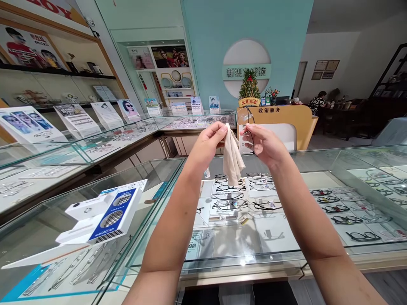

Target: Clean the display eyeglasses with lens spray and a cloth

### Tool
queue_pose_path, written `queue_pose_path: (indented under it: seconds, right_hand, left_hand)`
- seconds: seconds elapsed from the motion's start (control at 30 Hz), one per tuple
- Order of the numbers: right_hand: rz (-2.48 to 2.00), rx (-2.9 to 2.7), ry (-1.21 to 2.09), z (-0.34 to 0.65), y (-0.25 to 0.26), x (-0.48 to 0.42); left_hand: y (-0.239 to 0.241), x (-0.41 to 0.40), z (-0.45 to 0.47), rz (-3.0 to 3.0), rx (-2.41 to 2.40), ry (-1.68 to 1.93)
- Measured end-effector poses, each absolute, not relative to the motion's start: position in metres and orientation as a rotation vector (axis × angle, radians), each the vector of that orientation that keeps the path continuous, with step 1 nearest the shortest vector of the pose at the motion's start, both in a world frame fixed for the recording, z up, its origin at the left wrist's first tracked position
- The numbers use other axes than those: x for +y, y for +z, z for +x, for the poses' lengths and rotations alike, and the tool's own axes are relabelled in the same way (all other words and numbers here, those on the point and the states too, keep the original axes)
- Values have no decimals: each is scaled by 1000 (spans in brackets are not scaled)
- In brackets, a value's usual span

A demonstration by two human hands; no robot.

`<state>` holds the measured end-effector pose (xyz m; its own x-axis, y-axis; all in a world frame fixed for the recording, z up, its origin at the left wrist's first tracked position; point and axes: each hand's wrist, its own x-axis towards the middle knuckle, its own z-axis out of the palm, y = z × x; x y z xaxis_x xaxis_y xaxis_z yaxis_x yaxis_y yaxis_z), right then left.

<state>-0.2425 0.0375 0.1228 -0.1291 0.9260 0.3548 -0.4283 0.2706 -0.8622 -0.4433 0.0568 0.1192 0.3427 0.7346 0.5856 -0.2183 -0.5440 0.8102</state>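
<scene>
Both hands up in front of me, over the glass table, and both are busy! My left hand has its grip clamped on the top of a pale cloth, thumb against fingers, the folds hanging loose below. Over on the other side, my right hand has the eyeglasses pinched at the fingertips, a lens standing above the thumb and a dark arm running down by the palm. Exactly which part of the frame those fingers press, I can't tell from here. Cloth and lens look apart, just beside each other.

Here's how I'd play it: right grip firm on the rim or bridge, never levering on that thin arm. On the left, I'd want the cloth spread over thumb and forefinger, because a dangling corner gives me no control. Then flat contact on both faces of the lens, light pressure, small circles, no bare skin on the surface. And mind the height! Rows of frames lie beneath the glass, so a slip would mean a hard landing on it.
</scene>
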Motion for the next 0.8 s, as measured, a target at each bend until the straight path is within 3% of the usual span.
queue_pose_path:
  seconds: [0.17,0.63,0.8]
  right_hand:
    - [-496,-1112,1265,-247,120,42]
    - [-399,-1061,1221,-257,114,48]
    - [-408,-1090,1171,-258,114,48]
  left_hand:
    - [111,59,-431,1740,379,1194]
    - [101,52,-401,1480,364,1431]
    - [100,48,-398,1377,492,1283]
